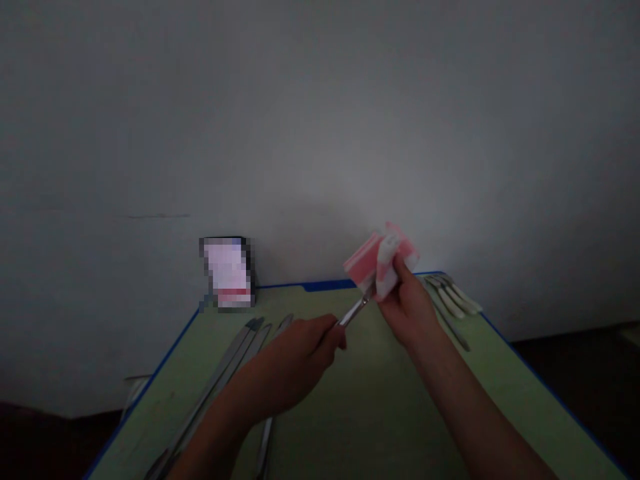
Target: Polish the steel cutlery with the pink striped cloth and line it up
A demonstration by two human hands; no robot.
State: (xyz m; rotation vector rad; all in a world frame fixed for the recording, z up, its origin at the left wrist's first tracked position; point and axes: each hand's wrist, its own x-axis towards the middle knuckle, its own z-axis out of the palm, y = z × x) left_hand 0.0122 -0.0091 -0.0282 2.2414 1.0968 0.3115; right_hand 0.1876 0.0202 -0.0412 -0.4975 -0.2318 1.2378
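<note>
From my remote seat I see, at far left, a pixelated screen (227,270) standing near the table's (380,400) back corner. Long, slender metal tools (231,357) lie beside and partly behind my left hand (297,363), whose fingers clamp a shiny metal utensil (353,312) angled up rightward. Its far end meets a pink-and-white cloth (383,263), held above the table, pinched in my right hand's (410,307) fingers. Farther right, several pale-handled utensils (453,297) lie grouped near the edge.
</note>
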